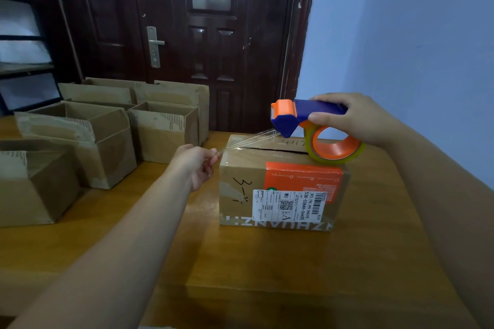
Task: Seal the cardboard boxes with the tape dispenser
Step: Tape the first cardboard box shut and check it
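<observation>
R hand (358, 117) grips tape dispenser (307, 125) over box (280, 189) top; L hand (199, 164) pinches tape end (251, 139) at box's left edge.

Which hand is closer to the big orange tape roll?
The right hand: it grips the tape dispenser just above the tape roll. The left hand is farther, pinching the tape end at the cardboard box left edge.

Dark wooden door (171, 16), pale blue wall (401, 35), wooden table (267, 275).
</observation>
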